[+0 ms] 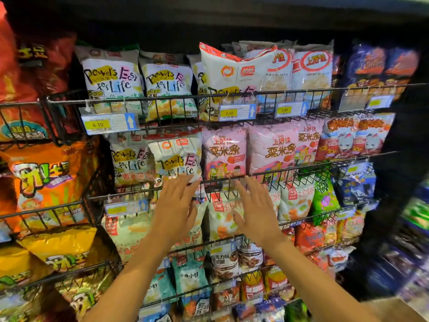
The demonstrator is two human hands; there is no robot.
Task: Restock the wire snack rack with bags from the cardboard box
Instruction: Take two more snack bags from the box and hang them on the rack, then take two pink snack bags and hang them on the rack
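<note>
**Both hands open at the second tier of the snack rack**

The wire snack rack (pixel 290 90) fills most of my view, five or so tiers of black wire baskets packed with bags. A second wire rack (pixel 48 205) stands at an angle on the left and holds big orange crisp bags (pixel 46 177).

On the top tier, white "Power's Easy for Life" bags (pixel 111 77) stand upright at the left. One more of them, a tilted white bag (pixel 229 73), leans in front of its neighbours in the middle. Shrimp flakes bags (pixel 311 66) stand to its right.

On the second tier, another two of these white bags sit at the left. The nearer one (pixel 177 156) is just beside the pink corn-stick bags (pixel 224 152). Lower tiers carry mixed teal, white, green and red packs.

My left hand (pixel 174 212) is raised with its fingers straight and spread, gripping nothing. Its fingertips are at the lower edge of the nearer white bag, but motion blur keeps me from telling whether they touch it.

My right hand (pixel 255 214) is likewise flat and released, fingers straight, in front of the wire rail under the pink bags.

A tan patch (pixel 408 307) shows near the right forearm; I cannot tell whether it is the cardboard box.

Yellow price tags reading 6.50 (pixel 109 124) and 5.50 (pixel 236 112) hang on the top tier's front.
</note>
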